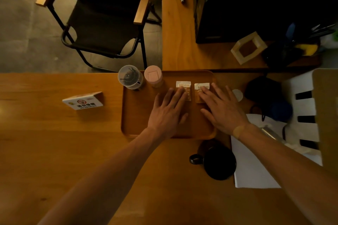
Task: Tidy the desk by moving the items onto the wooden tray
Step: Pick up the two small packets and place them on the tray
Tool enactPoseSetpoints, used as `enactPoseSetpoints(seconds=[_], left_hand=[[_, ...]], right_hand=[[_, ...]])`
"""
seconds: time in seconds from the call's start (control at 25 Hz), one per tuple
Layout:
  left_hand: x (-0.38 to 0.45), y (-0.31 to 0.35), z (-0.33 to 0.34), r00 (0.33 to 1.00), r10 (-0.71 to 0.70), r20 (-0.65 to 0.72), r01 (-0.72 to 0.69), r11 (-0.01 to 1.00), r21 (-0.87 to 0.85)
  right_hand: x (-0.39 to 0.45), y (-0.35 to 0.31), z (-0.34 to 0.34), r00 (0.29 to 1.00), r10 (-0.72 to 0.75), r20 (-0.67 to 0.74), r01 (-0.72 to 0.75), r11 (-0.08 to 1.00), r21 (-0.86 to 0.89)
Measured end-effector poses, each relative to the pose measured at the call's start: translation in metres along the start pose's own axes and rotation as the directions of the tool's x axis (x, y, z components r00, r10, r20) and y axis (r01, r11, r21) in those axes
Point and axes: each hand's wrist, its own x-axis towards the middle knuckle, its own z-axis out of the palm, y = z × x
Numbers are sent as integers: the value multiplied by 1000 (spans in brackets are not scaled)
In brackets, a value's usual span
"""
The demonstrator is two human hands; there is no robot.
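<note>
Wooden and rounded at its corners, the shallow brown tray point(139, 115) lies on the desk point(54, 151) in front of the person. Both hands are spread flat with straight fingers. The left hand point(169, 109) presses its fingertips on the left small packet with a white label point(183, 88), and the right hand point(222, 107) presses on the matching right packet point(201, 90). The two packets lie side by side, just apart, in the far right part of the tray.

At the tray's far left edge stand a clear plastic jar with dark pieces inside point(129, 77) and a pink cylindrical container with a square lid mark point(153, 76); whether each stands fully inside the rim cannot be told. Well left of the tray, on the desk, lies a white folded no-smoking sign point(83, 101). Near the tray's near right corner sits a dark round mug point(218, 160), beside a white sheet of paper point(254, 166).

The sign, and likely the mug, are judged to be left to move. Risks from here: the flat packets may slide or overlap if the fingers drag as they lift away, since nothing grips them. A reach towards the sign would pass close to the jar and pink container, and a sweeping forearm could tip either one off the tray's edge.
</note>
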Motion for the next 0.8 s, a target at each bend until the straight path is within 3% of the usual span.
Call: enactPoseSetpoints(seconds=[0.8], left_hand=[[21,1,-8,998,-49,33,48,998,34]], right_hand=[[20,5,-5,995,99,15,-100,990,102]])
